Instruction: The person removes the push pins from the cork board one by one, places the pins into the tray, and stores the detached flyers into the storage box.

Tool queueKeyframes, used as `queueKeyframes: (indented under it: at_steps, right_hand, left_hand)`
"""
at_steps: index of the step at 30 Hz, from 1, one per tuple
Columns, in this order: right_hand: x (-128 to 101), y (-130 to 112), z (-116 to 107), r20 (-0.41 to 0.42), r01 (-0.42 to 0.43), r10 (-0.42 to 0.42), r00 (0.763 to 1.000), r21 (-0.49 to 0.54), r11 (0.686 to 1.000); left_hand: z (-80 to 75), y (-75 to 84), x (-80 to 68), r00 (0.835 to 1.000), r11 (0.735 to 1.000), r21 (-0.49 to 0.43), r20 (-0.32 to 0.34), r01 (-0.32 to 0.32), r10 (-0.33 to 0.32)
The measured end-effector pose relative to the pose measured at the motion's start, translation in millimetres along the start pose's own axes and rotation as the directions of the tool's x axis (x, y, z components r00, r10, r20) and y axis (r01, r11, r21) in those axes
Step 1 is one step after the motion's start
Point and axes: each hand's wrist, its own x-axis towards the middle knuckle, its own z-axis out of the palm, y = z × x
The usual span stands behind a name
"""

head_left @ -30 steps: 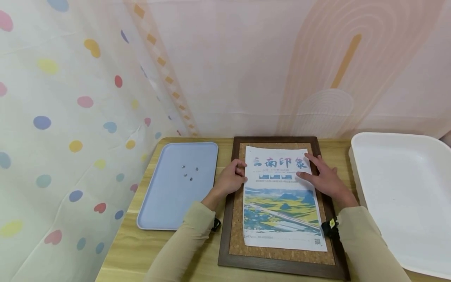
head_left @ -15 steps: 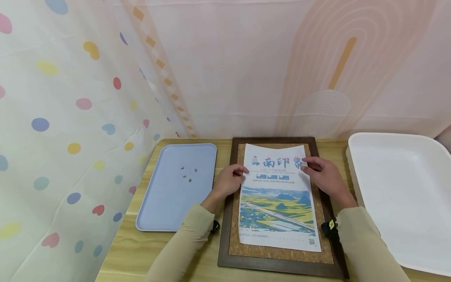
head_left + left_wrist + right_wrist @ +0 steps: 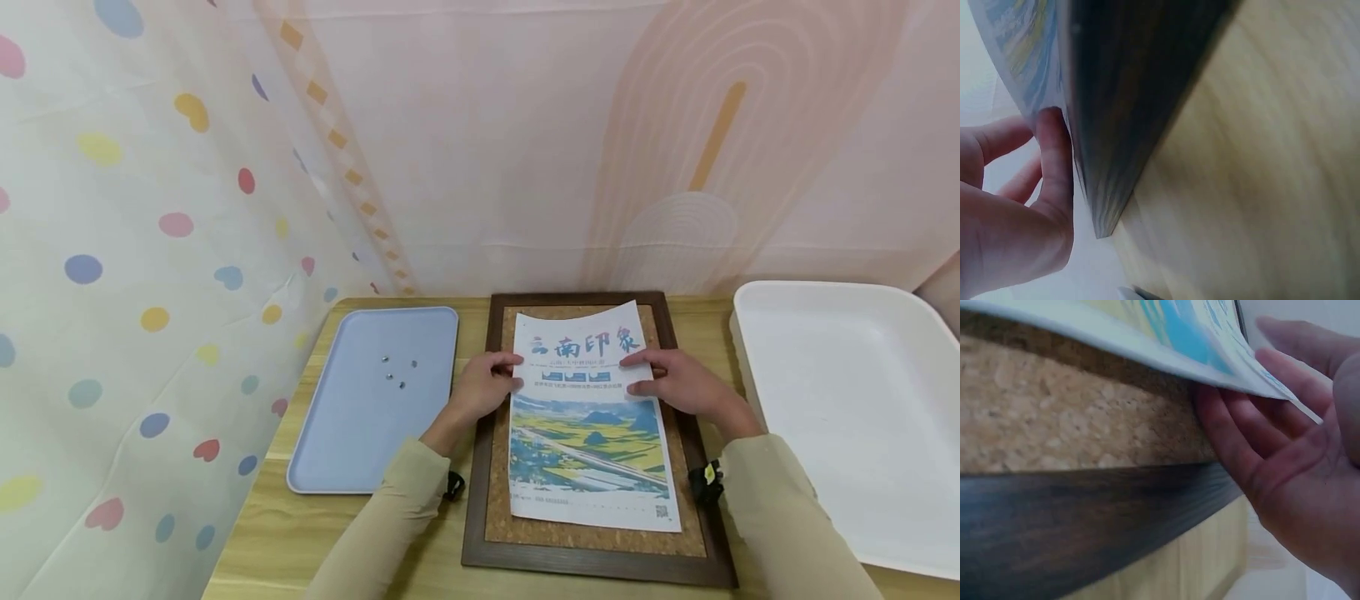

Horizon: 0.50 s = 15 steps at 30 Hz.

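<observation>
A printed paper poster, with large characters along its top and a landscape picture below, lies over a cork board in a dark brown wooden frame. My left hand pinches the poster's left edge at the upper half. On the opposite side, my right hand holds the right edge, thumb on top. From the right wrist view, fingers of that hand reach underneath the sheet, which is lifted off the cork there. The poster's top edge bows, its right corner raised.
To the left, a light blue tray holds several small metallic pieces. A large white tray stands on the right. Behind the wooden table hangs a pink patterned cloth, and a dotted one hangs at the left.
The poster has shifted slightly left on the board, and its top right corner has risen. My right hand has moved from the upper right corner down to a grip on the right edge.
</observation>
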Motion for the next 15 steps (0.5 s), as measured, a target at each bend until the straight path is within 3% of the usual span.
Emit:
queueKeyframes:
  at_steps: [6, 15]
  right_hand:
    - [-2, -6, -7, 0.111, 0.026, -0.034, 0.993, 0.075, 0.997]
    - [-6, -20, -25, 0.107, 0.027, -0.041, 0.993, 0.127, 0.992]
  left_hand:
    - [-2.8, 2.4, -0.4, 0.999, 1.000, 0.001, 0.033, -0.006, 0.005]
    - [-7.8, 14.3, -1.3, 1.000, 1.000, -0.030, 0.017, -0.010, 0.010]
